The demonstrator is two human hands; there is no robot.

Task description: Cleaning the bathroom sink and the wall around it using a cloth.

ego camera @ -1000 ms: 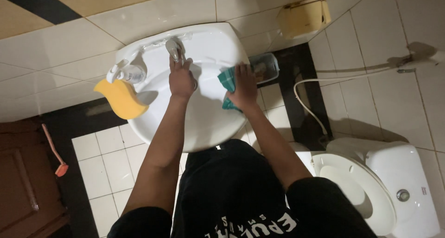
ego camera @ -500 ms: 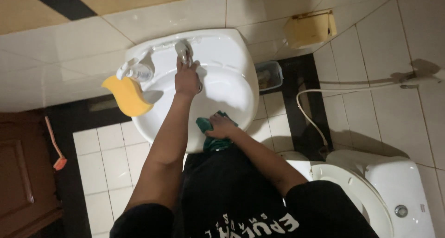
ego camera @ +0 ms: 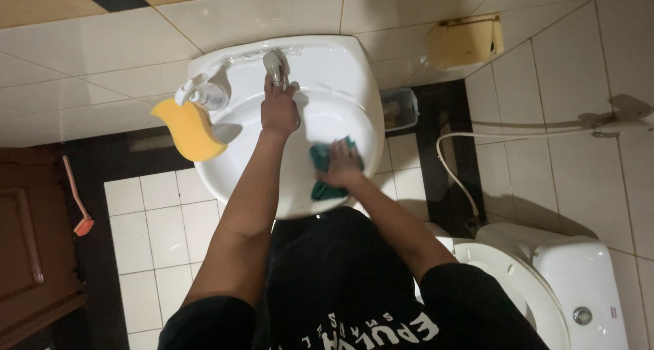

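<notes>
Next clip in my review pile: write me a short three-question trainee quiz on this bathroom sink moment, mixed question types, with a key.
1. True or false: the left hand rests at the faucet at the back of the white sink.
2. What does the right hand press against the inside of the basin?
A. a yellow sponge
B. a green cloth
C. a brush
3. Fill in: the yellow holder hangs on the sink's ____ rim, beside the soap pump bottle.

Key:
1. True.
2. B, the green cloth, on the basin's right inner wall.
3. Left.
</notes>
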